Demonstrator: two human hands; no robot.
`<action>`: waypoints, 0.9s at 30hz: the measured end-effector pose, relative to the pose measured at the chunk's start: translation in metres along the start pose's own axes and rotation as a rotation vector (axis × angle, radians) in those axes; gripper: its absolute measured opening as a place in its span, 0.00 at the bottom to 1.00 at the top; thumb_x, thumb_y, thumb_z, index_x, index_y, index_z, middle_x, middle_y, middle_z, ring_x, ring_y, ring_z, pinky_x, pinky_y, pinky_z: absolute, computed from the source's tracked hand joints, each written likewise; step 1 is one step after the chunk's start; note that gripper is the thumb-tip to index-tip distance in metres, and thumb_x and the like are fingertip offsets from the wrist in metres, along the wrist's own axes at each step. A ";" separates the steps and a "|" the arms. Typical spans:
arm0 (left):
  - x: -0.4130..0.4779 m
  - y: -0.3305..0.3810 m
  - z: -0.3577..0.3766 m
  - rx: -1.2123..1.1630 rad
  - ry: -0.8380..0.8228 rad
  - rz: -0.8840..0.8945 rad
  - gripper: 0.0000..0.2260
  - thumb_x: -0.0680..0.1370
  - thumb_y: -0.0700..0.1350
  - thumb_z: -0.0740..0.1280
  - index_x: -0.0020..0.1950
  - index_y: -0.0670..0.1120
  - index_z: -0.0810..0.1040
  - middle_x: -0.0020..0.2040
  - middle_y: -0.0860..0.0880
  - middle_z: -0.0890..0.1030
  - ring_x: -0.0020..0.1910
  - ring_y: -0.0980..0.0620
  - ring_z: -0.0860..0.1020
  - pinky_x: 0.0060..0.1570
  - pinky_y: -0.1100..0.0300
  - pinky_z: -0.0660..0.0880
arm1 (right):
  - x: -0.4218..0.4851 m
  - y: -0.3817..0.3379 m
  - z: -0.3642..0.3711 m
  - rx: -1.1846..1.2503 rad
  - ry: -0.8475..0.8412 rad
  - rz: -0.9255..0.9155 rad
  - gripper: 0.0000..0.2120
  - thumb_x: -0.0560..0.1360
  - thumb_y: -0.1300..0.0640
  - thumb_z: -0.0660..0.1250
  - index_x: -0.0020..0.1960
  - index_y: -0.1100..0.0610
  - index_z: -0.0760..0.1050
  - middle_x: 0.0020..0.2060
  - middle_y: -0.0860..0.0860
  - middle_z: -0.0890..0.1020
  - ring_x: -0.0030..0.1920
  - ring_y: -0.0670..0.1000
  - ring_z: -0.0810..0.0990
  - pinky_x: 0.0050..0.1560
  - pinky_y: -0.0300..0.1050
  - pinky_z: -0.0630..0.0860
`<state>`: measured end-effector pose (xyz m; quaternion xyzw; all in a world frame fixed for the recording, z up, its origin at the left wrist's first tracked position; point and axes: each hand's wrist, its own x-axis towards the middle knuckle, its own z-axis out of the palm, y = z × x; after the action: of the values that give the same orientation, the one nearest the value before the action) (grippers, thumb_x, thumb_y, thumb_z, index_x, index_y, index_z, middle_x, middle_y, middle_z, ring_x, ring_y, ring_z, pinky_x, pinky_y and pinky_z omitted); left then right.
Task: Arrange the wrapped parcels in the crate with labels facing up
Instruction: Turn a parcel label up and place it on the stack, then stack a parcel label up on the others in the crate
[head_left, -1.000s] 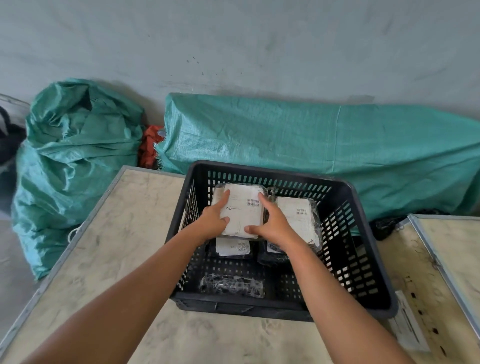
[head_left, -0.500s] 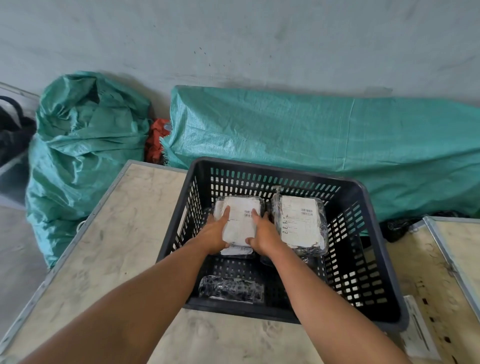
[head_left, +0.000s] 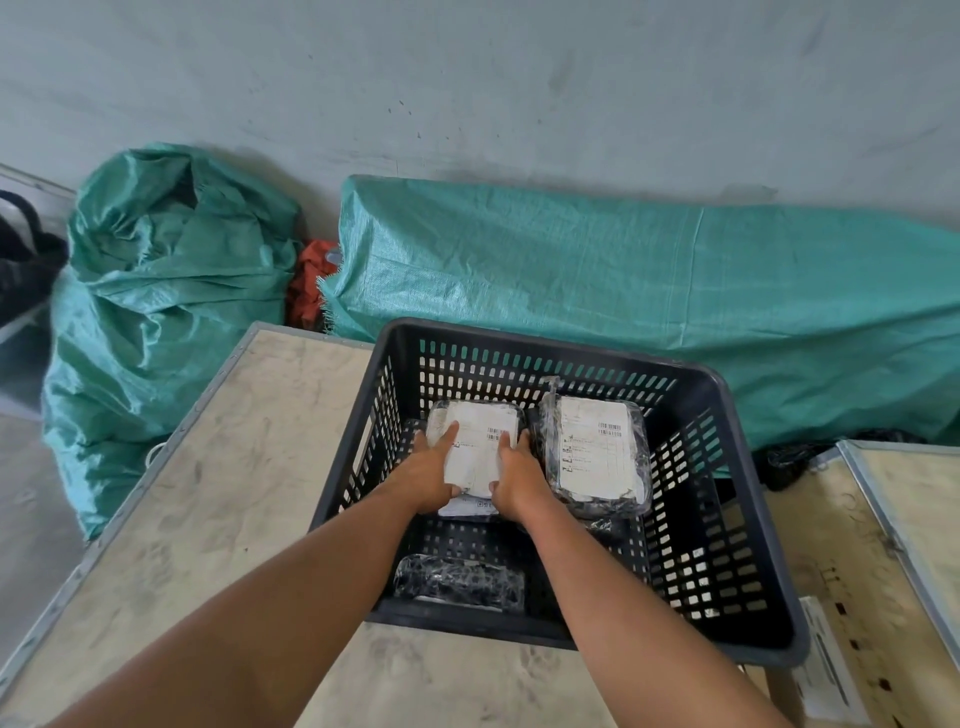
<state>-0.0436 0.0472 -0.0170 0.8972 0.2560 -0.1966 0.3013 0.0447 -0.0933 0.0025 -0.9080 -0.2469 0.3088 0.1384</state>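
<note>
Both my grips clamp the plastic-wrapped parcel w/ white label (head_left: 480, 447), label up, in the black slotted plastic crate (head_left: 727, 519) at frame centre: left hand (head_left: 431, 475) on its left edge, right hand (head_left: 514, 478) on its right. Long axis runs up-frame; second labelled parcel (head_left: 595, 452) lies just right, so I'd set down straight.

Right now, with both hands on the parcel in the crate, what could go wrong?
1. The held parcel rests on another parcel; its label would be covered, and the top one may slide when the left hand and right hand let go.
2. The black parcel near the front wall shows no label; it may be face down.
</note>
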 end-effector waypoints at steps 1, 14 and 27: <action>-0.001 0.000 0.001 0.028 0.022 -0.002 0.48 0.78 0.48 0.72 0.82 0.60 0.37 0.83 0.39 0.39 0.75 0.40 0.67 0.70 0.48 0.69 | -0.001 0.000 0.000 0.007 0.017 0.005 0.42 0.80 0.69 0.66 0.84 0.57 0.43 0.82 0.58 0.36 0.80 0.60 0.60 0.73 0.46 0.67; -0.027 0.026 -0.030 0.094 0.162 0.082 0.35 0.78 0.50 0.72 0.82 0.51 0.60 0.82 0.41 0.56 0.71 0.41 0.71 0.64 0.49 0.75 | -0.041 0.019 -0.046 0.431 0.063 -0.097 0.30 0.78 0.56 0.74 0.77 0.51 0.70 0.76 0.51 0.71 0.76 0.54 0.69 0.74 0.56 0.67; -0.100 -0.008 -0.037 0.025 -0.177 0.312 0.27 0.77 0.49 0.74 0.76 0.51 0.73 0.72 0.51 0.77 0.64 0.54 0.78 0.61 0.63 0.72 | -0.092 0.041 -0.030 0.497 -0.343 -0.113 0.24 0.74 0.57 0.79 0.67 0.48 0.77 0.65 0.49 0.82 0.66 0.47 0.79 0.50 0.39 0.78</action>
<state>-0.1200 0.0424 0.0576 0.9088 0.0839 -0.2291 0.3384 0.0153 -0.1801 0.0540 -0.7659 -0.2334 0.5003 0.3296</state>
